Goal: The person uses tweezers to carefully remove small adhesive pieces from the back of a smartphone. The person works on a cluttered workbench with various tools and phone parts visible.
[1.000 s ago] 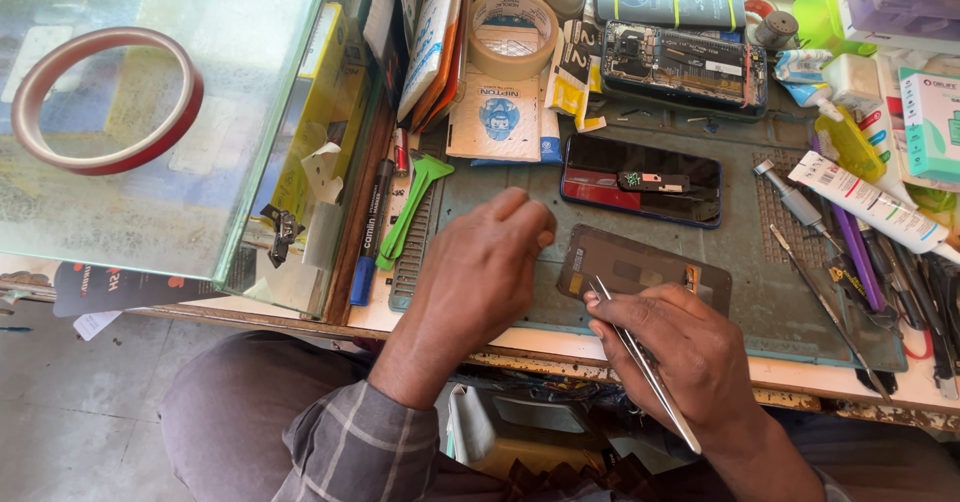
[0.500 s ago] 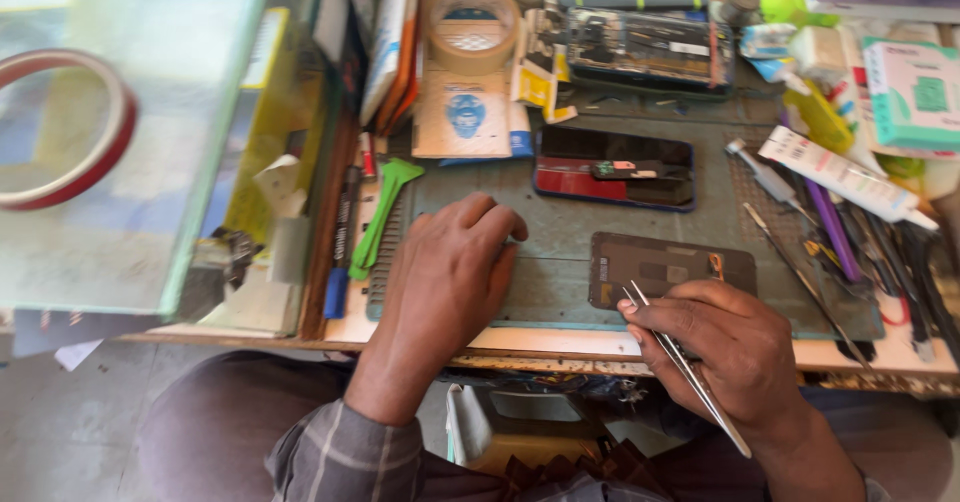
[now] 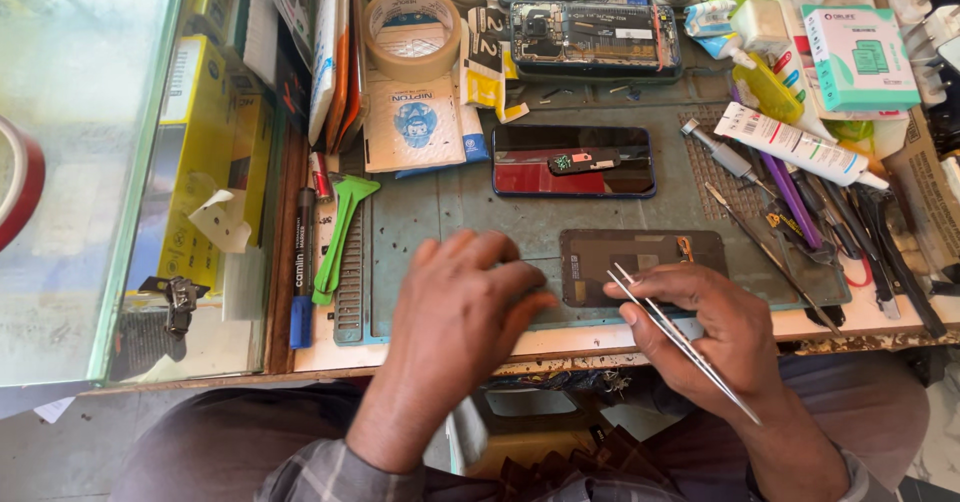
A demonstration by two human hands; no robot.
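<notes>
Right hand grip: the right hand [image 3: 722,334] pinches a pair of tweezers [image 3: 680,342], fingers closed round the shaft near its upper part.
Tweezers axis: they run diagonally, tips up-left near the panel's lower edge, tail down-right past the wrist.
Left hand grip: the left hand [image 3: 455,322] lies palm-down on the mat [image 3: 440,212], fingers curled; whether anything sits beneath it, I cannot tell.
Panel: a dark flat phone panel [image 3: 640,262] lies on the mat, long axis left to right, just above the right hand and just right of the left fingertips.
Key relation: the tweezer tips sit over the panel's lower middle; the right hand is nearer, touching its lower edge, while the left fingertips reach its left end.
Beyond: a phone [image 3: 573,160] with a small part on its screen lies further up the mat; an opened phone [image 3: 595,37] lies above that.
Left side: a green pry tool [image 3: 340,232] and a marker [image 3: 302,267] lie along the mat's left border; a tape roll [image 3: 411,30] is above.
Right side: a white tube [image 3: 795,144] and loose hand tools [image 3: 800,212] are scattered there.
</notes>
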